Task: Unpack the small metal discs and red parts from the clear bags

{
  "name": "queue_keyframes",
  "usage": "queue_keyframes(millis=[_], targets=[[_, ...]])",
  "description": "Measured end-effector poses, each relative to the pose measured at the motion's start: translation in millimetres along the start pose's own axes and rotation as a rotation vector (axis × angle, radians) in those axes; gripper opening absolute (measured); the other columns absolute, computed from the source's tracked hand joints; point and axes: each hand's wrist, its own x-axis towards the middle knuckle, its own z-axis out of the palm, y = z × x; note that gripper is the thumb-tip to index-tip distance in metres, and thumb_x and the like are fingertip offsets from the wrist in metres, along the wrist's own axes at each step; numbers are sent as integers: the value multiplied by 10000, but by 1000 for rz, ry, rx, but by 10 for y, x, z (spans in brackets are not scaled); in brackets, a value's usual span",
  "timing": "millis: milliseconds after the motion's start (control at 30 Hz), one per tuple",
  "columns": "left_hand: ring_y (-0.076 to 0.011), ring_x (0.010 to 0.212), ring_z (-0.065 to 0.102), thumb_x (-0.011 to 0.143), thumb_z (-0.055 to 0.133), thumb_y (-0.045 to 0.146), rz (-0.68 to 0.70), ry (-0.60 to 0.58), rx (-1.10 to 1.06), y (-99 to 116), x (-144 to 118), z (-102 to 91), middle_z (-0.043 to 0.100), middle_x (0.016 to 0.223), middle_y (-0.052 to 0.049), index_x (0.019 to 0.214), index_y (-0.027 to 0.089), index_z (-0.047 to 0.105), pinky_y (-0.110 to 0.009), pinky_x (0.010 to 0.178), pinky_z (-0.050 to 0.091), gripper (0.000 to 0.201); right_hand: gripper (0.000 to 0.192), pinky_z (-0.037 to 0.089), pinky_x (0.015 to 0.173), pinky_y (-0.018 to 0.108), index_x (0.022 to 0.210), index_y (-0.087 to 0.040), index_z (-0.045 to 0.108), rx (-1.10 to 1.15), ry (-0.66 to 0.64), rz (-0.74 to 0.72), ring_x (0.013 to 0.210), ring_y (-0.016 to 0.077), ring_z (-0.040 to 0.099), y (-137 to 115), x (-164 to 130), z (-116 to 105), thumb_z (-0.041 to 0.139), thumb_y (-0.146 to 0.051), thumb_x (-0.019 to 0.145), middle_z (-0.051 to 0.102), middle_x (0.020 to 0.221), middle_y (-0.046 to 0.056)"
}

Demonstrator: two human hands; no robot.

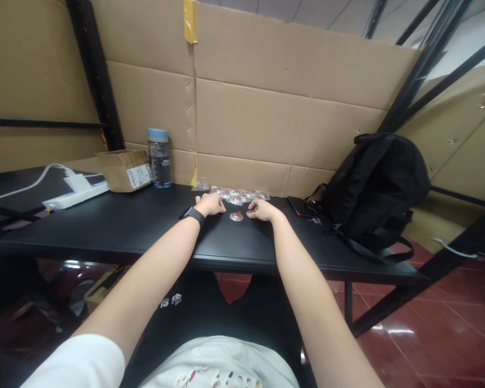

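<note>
A small clear disc with a red centre (236, 216) lies on the black worktop (125, 226) between both hands. The left hand (210, 205), at its 9 o'clock, and the right hand (262, 210), at 3 o'clock, rest with curled fingers holding nothing. Clear packets (238, 195) lie beyond, at 12 o'clock.

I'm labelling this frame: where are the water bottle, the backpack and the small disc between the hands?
Water bottle (159, 161), head view, on its clear body.
Backpack (382, 183), head view, on its black front.
Disc (236, 216), head view, on its centre near the red knob.
</note>
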Motion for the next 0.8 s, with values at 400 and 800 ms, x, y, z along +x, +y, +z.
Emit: queue_keyframes(millis=[400,800], targets=[[-313,1130,658,887,634,326,97,-30,21,85,-46,-24,772,1102,-52,879,270,772,-519,1057,372,150,589,524,877,301,1212,-181,679,-37,8,-178,970,207,657,-51,-46,-10,817,-130,642,659,1159,96],[-247,1062,676,883,666,382,148,121,-146,57,10,17,769,1068,-17,958,271,728,-385,957,448,148,454,510,780,262,1089,-211,711,-15,54,-90,826,164,661,2,-14,-20,836,-171,655,707,981,32]])
